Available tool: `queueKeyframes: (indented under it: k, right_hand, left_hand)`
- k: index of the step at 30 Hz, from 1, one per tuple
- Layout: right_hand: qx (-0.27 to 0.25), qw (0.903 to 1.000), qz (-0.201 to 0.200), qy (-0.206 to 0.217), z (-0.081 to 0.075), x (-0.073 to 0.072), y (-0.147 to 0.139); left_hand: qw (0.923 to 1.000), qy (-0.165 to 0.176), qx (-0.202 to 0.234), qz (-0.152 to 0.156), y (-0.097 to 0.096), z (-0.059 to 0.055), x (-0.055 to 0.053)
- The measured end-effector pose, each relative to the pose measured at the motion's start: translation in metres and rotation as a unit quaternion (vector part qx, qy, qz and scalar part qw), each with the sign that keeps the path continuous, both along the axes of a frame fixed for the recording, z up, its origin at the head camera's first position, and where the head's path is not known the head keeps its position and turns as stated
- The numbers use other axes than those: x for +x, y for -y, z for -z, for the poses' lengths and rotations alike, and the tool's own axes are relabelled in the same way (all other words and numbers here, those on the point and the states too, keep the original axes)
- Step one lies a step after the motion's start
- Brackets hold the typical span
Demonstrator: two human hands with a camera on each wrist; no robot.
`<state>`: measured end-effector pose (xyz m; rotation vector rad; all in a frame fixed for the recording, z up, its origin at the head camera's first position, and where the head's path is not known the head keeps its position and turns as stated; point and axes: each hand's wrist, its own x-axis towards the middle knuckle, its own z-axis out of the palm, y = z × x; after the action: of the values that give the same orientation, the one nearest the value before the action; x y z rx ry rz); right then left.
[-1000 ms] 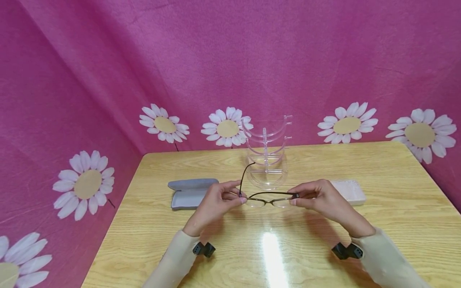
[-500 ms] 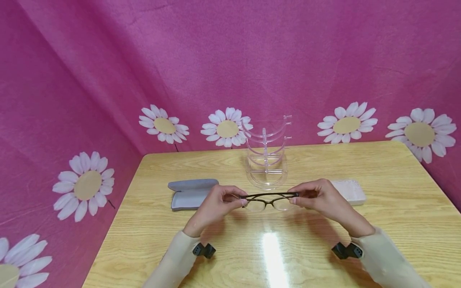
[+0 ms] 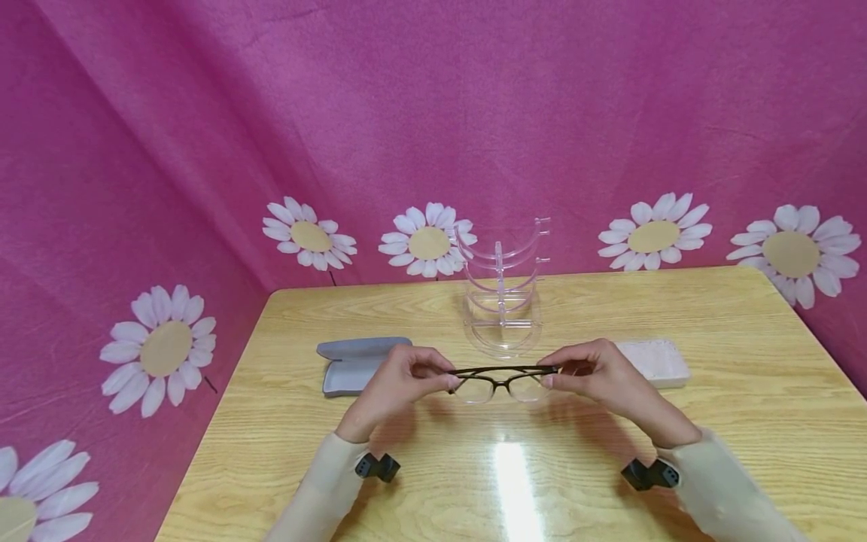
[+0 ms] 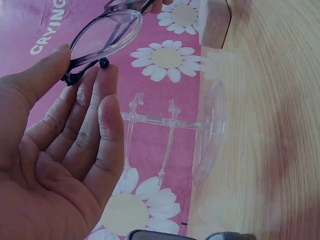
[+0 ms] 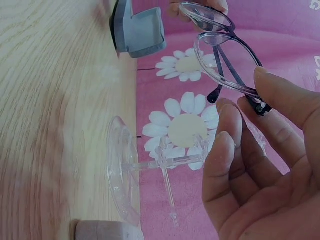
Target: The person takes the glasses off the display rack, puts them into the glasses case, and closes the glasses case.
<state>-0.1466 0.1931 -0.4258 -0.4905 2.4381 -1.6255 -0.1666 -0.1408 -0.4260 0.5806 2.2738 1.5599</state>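
A pair of dark half-frame eyeglasses (image 3: 500,385) is held above the table between both hands, lenses toward the near side. Both temples lie folded, crossing behind the lenses. My left hand (image 3: 400,384) pinches the left end of the frame between thumb and fingers. At the other end, my right hand (image 3: 606,376) pinches the hinge corner the same way. In the left wrist view the thumb of the left hand (image 4: 60,160) presses the frame of the glasses (image 4: 131,37). The right wrist view shows the right hand (image 5: 270,170) at its hinge, a temple tip near the fingers.
A clear tiered eyeglass stand (image 3: 500,282) stands behind the glasses. An open grey glasses case (image 3: 352,376) lies left, partly behind the left hand. A pale pink box (image 3: 657,363) sits right, behind the right hand. A flowered pink cloth (image 3: 542,113) hangs behind the wooden table (image 3: 271,452).
One second ago the left temple stuck up, with the right one folded. The left hand has since folded it across. The glasses have shifted slightly left and nearer.
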Motion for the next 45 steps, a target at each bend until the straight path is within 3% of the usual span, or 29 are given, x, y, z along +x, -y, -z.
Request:
queueKeyframes:
  k: [10, 17, 25, 37, 45]
  right_hand:
    - [-0.038, 0.9976, -0.029, 0.051, 0.003, -0.001, 0.011]
    - [-0.054, 0.9950, -0.046, 0.069, 0.007, -0.007, 0.027]
    - [-0.047, 0.9971, -0.034, 0.048, 0.010, -0.013, 0.048]
    - [-0.049, 0.9969, -0.039, 0.047, 0.020, -0.022, 0.080]
    - [-0.056, 0.9967, -0.045, 0.039, 0.027, -0.036, 0.099]
  left_hand:
    - [0.9999, 0.005, -0.010, 0.004, 0.013, 0.001, -0.006]
    - [0.9994, 0.032, -0.010, -0.007, 0.028, 0.002, -0.006]
    - [0.9991, 0.041, 0.013, 0.000, 0.049, 0.003, -0.010]
    - [0.9976, 0.051, 0.007, -0.046, 0.080, 0.012, -0.011]
    - [0.9965, 0.050, 0.013, -0.066, 0.098, 0.012, -0.013]
